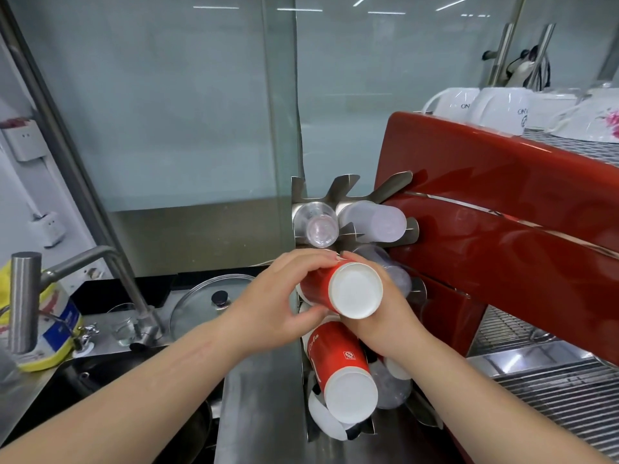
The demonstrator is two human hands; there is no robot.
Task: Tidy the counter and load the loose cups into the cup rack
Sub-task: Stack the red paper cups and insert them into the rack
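Observation:
A steel cup rack stands upright against the glass beside the red espresso machine. Both my hands hold a red paper cup stack, white base toward me, at the rack's left middle slot. My left hand grips its red side from the left. My right hand wraps it from the right and below. Another red cup stack sits in the slot below. Clear plastic cups and frosted cups fill the upper slots. More clear cups sit lower right, partly hidden by my right wrist.
The red espresso machine fills the right, with white ceramic cups on top and a drip grille below. To the left are a steel tap, a sink with a glass lid, and a yellow-blue container.

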